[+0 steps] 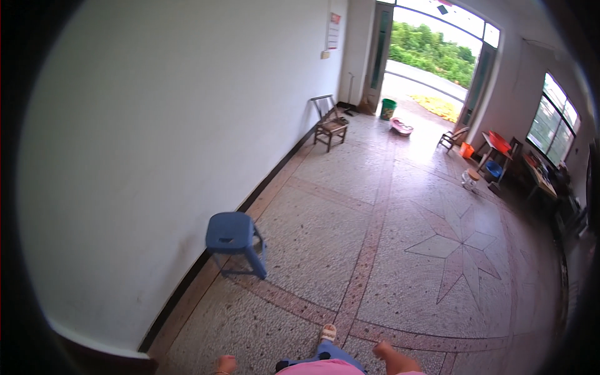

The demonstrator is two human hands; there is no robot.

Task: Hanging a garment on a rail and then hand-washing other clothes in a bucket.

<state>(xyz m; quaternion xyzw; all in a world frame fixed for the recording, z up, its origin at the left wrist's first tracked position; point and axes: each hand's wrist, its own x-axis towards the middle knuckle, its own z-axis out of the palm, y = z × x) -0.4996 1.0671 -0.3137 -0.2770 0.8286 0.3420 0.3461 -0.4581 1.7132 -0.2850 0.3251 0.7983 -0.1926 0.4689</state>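
My left hand (226, 364) is at the lower edge, left of my pink top (325, 368), with its fingers curled in and nothing seen in them. A thin band shows at that wrist. On the other side my right hand (382, 350) hangs out from my body, also loosely closed, with no object visible in it. Both hands are in the air and touch nothing. Nearest to the left one, though well beyond its reach, a blue plastic stool (230, 232) stands against the wall. One foot in a light sandal (328, 332) steps forward on the floor.
A wooden chair (330, 125) stands farther along the left wall. By the open doorway are a green bucket (388, 109), a pink basin (401, 128) and a small chair (452, 137). A glass jar (470, 179) and a table with a red basin (499, 142) are at right.
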